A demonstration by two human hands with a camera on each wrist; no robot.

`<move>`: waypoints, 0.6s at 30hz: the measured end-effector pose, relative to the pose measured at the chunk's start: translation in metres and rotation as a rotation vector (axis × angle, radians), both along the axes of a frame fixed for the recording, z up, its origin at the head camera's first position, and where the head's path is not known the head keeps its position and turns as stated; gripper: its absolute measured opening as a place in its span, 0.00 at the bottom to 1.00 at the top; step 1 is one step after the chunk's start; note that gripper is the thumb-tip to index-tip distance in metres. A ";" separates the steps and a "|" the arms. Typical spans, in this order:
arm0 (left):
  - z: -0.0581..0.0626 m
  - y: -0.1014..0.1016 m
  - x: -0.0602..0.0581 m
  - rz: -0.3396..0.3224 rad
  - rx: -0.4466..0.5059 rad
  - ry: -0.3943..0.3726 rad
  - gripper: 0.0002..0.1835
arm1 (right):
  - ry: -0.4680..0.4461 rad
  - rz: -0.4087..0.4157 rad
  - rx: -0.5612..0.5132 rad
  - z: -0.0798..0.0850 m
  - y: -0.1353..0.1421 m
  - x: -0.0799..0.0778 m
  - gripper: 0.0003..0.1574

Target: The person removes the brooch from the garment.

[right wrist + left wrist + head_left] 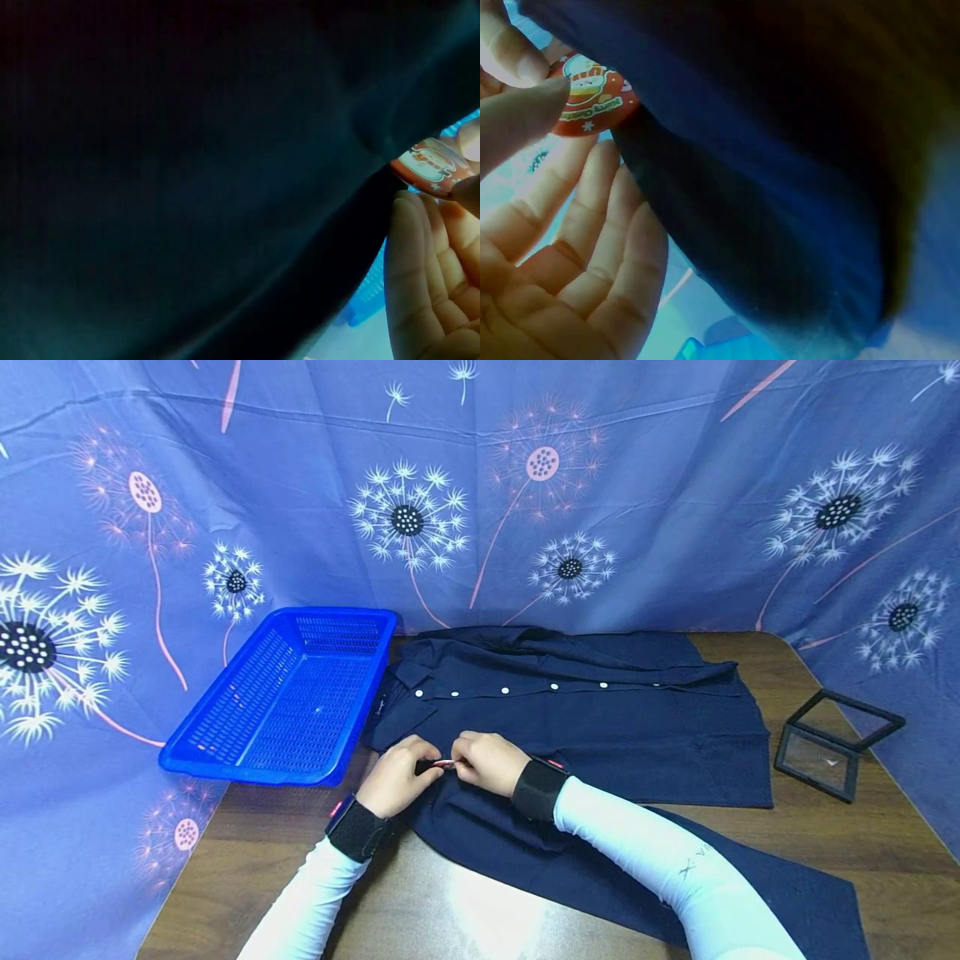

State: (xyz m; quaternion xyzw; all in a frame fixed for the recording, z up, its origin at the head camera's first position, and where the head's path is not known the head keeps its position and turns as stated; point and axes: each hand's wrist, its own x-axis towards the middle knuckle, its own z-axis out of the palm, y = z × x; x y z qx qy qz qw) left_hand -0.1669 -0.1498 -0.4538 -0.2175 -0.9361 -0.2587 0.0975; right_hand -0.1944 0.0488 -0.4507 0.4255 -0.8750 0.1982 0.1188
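A navy shirt [637,727] with white buttons lies spread on the table, collar to the left, near sleeve [780,868] stretched to the lower right. At its near shoulder side both hands meet over the cloth. Thumb and finger of the left hand [397,777] pinch a round red pin badge [592,97] with a cartoon figure and lettering. The badge's other edge disappears behind the dark cloth [225,187]. The right hand [491,762], fingers curled, grips the shirt right beside the badge; its fingertips are hidden in the right wrist view.
A blue plastic basket [330,768] stands left of the shirt. To the right, a black-framed clear case [817,768] lies unfolded on the wooden table [277,860]. Blue dandelion-print cloth [660,510] hangs around the back and sides.
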 end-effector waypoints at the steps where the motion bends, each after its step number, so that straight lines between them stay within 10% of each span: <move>1: 0.000 0.000 0.000 0.001 0.003 0.008 0.06 | -0.008 -0.010 -0.004 0.000 0.000 0.000 0.06; 18: 0.004 -0.001 -0.001 -0.022 0.007 0.033 0.02 | -0.144 -0.039 -0.074 0.005 0.000 -0.005 0.02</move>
